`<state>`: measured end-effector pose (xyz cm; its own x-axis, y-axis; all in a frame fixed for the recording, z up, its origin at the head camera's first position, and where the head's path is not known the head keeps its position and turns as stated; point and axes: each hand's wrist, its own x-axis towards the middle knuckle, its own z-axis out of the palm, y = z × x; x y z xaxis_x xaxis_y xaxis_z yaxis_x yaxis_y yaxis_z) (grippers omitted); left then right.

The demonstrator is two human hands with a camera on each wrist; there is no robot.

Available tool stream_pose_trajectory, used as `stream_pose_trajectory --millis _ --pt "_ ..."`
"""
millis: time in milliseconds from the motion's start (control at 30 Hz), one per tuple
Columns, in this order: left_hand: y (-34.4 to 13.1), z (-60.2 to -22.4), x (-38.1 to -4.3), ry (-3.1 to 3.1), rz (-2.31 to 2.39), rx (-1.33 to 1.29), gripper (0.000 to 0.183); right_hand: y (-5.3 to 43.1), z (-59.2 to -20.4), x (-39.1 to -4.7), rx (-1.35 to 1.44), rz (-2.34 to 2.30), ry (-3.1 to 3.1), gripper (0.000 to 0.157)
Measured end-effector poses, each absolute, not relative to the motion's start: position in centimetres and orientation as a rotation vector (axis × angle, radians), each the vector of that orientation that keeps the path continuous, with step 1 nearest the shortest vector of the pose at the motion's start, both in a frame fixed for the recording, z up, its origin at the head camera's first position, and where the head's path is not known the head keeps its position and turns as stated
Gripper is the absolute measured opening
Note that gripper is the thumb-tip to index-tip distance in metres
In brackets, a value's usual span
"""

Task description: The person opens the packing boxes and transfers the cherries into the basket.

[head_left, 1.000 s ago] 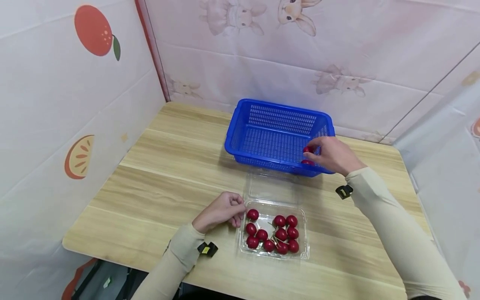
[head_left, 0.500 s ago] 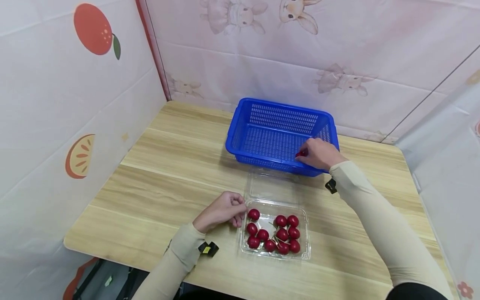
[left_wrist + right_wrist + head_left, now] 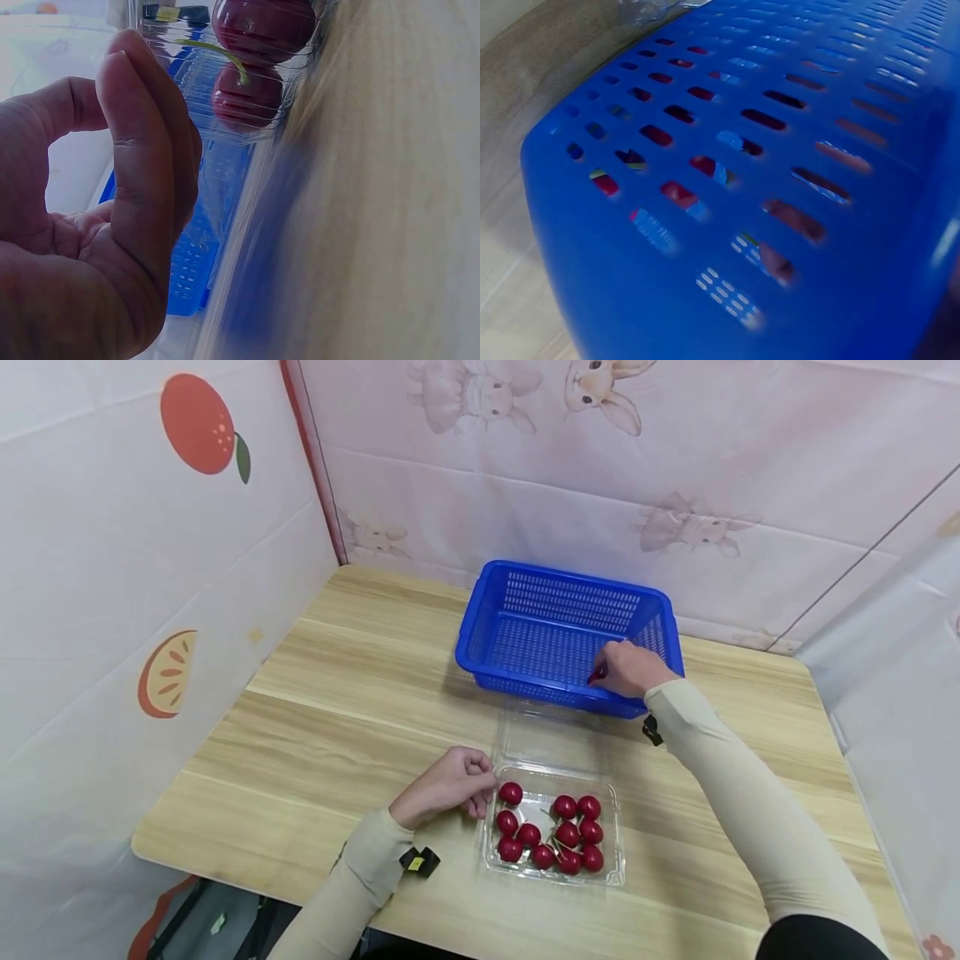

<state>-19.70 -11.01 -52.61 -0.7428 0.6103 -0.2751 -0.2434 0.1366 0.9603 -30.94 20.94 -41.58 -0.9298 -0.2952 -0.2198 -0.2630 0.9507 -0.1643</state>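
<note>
Nearest, two beige sleeves point(image 3: 352, 885) reach in over the wood-grain counter point(image 3: 300, 760). A black wrist device point(image 3: 420, 862) at the left cuff bears a yellow patch, its marking too small to read; a second black device point(image 3: 652, 730) hangs under the right cuff. The left hand point(image 3: 447, 785) lies low at the left edge of a clear plastic clamshell box point(image 3: 617, 868), fingers curled and thumb drawn in against them; whether they grip the rim I cannot tell. In the box lie eleven dark red cherries point(image 3: 567, 835), some with green stems, packed closer on the right side than the left. The box's clear lid point(image 3: 551, 735) is folded back flat, filling the space up to a blue slotted plastic basket point(image 3: 532, 682).

The right hand point(image 3: 630, 668) is inside the basket's near right corner, fingers narrow, holding a cherry point(image 3: 597, 674) that they mostly hide. From the right wrist, the basket wall stands in the way: red patches, bits of green and fingertips show only through its slots, so the number of cherries there is unclear.

Behind, a pale pink wall sheet point(image 3: 562, 502) carries printed rabbits point(image 3: 600, 393); the left sheet point(image 3: 82, 568) shows a red fruit point(image 3: 197, 424) and an orange slice point(image 3: 168, 675).
</note>
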Motion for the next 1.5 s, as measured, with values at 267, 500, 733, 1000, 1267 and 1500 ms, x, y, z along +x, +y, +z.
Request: stream_pose_trajectory --millis 267,500,733,1000,1267,1500 --pt "-11.0 -52.6 -19.7 1.789 1.669 0.363 0.01 20.8 -41.7 -31.1 -0.411 -0.169 2.837 0.018" --pt "-11.0 -52.7 -19.7 1.796 1.666 0.369 0.011 20.9 -41.6 -30.8 -0.368 -0.179 2.83 0.025" --pt "-11.0 -53.0 -19.7 1.777 1.671 0.376 0.01 21.9 -41.0 -29.5 -0.377 -0.244 2.903 0.032" --pt "-11.0 -52.9 -20.1 1.788 1.659 0.382 0.01 21.5 -38.6 -25.2 -0.481 -0.436 2.999 0.028" --pt "-10.9 -52.8 -20.3 1.785 1.673 0.392 0.009 19.2 -38.9 -19.9 -0.658 -0.473 2.97 0.021" --pt "-10.9 -52.7 -20.2 1.784 1.665 0.375 0.009 18.4 -40.5 -16.9 -0.697 -0.442 2.945 0.019"
